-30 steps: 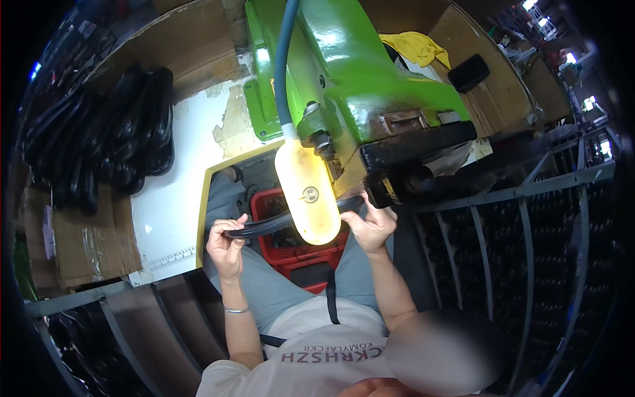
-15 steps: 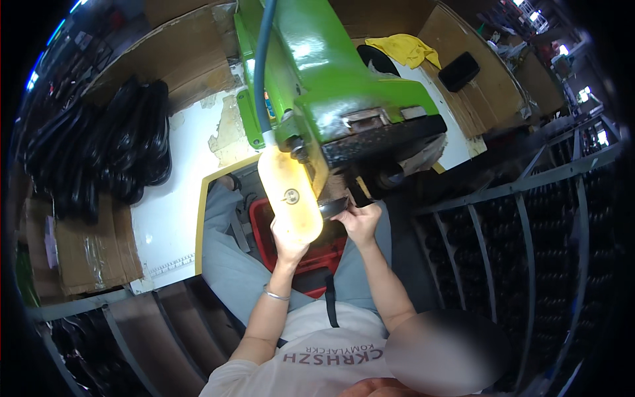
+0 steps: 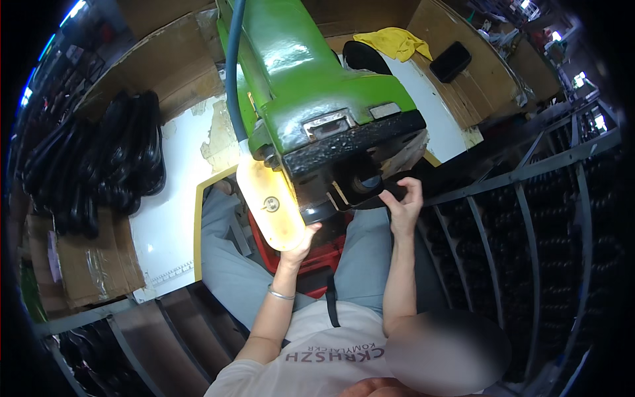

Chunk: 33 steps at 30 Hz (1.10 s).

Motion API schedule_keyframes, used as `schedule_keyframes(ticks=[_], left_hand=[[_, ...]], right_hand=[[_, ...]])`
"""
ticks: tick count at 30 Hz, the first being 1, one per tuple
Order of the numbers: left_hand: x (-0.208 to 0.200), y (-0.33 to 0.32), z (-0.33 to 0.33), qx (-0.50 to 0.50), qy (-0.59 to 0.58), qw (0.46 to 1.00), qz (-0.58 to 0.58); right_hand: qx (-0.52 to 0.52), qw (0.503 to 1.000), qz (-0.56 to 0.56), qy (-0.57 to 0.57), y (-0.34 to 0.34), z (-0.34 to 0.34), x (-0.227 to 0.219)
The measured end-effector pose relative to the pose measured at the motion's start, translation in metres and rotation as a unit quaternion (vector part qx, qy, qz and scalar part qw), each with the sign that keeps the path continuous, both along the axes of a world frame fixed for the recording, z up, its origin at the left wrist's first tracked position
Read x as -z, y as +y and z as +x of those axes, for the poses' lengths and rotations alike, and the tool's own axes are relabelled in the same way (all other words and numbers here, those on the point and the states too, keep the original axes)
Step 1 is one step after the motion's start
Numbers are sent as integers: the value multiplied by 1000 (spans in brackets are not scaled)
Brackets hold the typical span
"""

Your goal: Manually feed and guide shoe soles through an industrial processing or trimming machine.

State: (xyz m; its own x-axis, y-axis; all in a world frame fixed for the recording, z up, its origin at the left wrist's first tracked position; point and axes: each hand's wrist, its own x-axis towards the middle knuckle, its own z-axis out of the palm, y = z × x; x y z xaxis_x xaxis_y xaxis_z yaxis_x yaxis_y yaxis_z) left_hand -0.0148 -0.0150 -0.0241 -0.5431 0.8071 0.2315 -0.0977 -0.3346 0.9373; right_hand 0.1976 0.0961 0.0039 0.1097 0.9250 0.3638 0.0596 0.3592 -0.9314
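A green machine (image 3: 311,66) with a black head stands in front of me, a glowing lamp (image 3: 271,208) hanging at its left side. Under the head lies a dark curved black piece (image 3: 321,213), largely hidden by the machine. My right hand (image 3: 405,204) is at the head's right side, thumb and fingers closed on the edge of a black piece; whether it is the same piece, I cannot tell. My left hand (image 3: 299,250) is at the lamp's lower end. Its thumb points up toward the black piece, while its other fingers are hidden behind the lamp.
Black curved strips (image 3: 106,155) are piled on the left of the white table (image 3: 169,231). Cardboard walls the table's back. A yellow cloth (image 3: 393,43) and a black phone-like object (image 3: 451,62) lie at back right. A red crate (image 3: 264,255) sits below; a rack (image 3: 522,245) stands right.
My right hand has moved right and a little up, away from under the machine's head. My left hand has shifted slightly right. The machine and lamp appear farther left in view.
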Motion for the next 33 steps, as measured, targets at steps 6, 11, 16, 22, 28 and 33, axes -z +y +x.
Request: schedule_keyframes(ticks=[6,11,16,22,28,33], left_hand=[[20,-21,-37,-17,-91,994,64],[-31,-42,-63,8,-202,973,112],[-23,-81,-107,4,-146,983,110],[-66,-64,-32,134,374,907,142],[-56,-35,4,32,30,995,91],[-38,-36,-49,-64,-67,994,-63]], right_hand=[[-45,995,55,-71,-10,-22,-64],[-109,986,85,-93,-21,-60,-72],[-146,987,48,-39,-47,-104,-44],[-273,867,-301,290,-99,-77,-71],[-277,917,-208,198,-31,-32,-99],[-281,948,-135,59,123,-84,-89]])
